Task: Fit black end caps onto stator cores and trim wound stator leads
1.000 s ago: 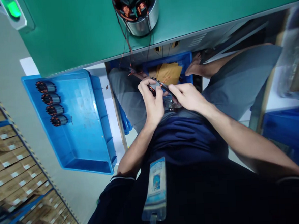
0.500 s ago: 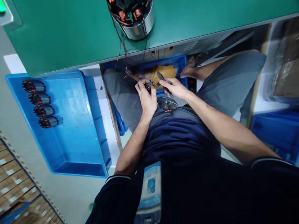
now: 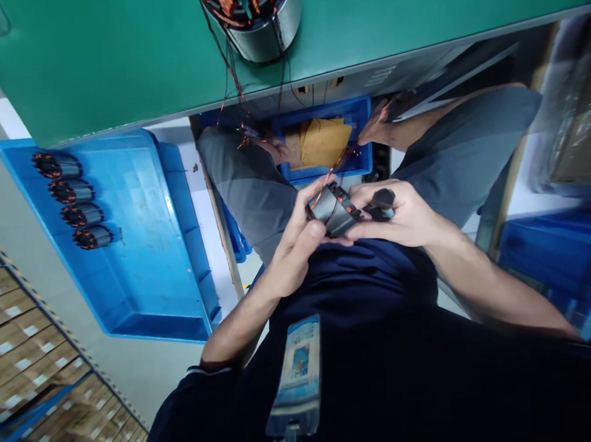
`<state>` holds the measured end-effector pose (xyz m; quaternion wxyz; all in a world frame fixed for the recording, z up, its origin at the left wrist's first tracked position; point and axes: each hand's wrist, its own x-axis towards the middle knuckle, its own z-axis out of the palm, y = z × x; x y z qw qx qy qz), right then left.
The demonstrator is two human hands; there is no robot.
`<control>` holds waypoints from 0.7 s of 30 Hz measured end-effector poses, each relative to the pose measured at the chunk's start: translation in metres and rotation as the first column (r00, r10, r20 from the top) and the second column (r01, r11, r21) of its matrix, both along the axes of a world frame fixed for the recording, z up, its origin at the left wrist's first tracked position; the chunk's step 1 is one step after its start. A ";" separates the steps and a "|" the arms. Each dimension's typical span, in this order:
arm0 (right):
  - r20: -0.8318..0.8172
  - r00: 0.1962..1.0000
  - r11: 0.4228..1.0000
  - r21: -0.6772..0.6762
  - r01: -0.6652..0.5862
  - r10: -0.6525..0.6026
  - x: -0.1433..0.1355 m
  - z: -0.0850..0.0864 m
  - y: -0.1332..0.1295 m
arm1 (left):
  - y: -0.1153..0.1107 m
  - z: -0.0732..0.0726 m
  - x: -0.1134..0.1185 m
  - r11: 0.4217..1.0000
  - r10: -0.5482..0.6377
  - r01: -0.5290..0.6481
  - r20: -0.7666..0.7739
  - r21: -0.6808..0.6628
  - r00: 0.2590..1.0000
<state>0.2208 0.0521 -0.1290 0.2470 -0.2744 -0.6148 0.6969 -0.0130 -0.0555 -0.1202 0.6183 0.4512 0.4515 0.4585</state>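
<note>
Just short of the green bench point(image 3: 413, 14), the left hand point(image 3: 290, 258) is gripping a small wound core point(image 3: 338, 212). The right hand point(image 3: 418, 217) is clasping a dark tool point(image 3: 382, 202) — now also bringing its fingers to the core, after being apart; both hands are apparently sharing the handling, tool idling. On the bench, a larger stator point(image 3: 269, 41) is trailing leads over the edge. Left of the bench, four cores point(image 3: 92, 237) are lying in a blue tray point(image 3: 150, 250).
</note>
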 end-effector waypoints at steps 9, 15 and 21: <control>0.192 0.978 0.934 0.356 0.004 -0.077 0.016 0.050 -0.007 | 0.007 0.022 0.020 0.973 0.165 -0.120 0.230 -0.195 0.959; 0.354 0.918 0.873 0.488 -0.021 -0.176 0.031 0.065 -0.022 | 0.010 0.025 0.023 0.964 0.194 -0.128 0.292 -0.231 0.937; 0.448 0.876 0.852 0.516 -0.091 -0.178 0.030 0.065 -0.027 | 0.005 0.016 0.023 0.980 0.177 -0.167 0.088 -0.108 0.980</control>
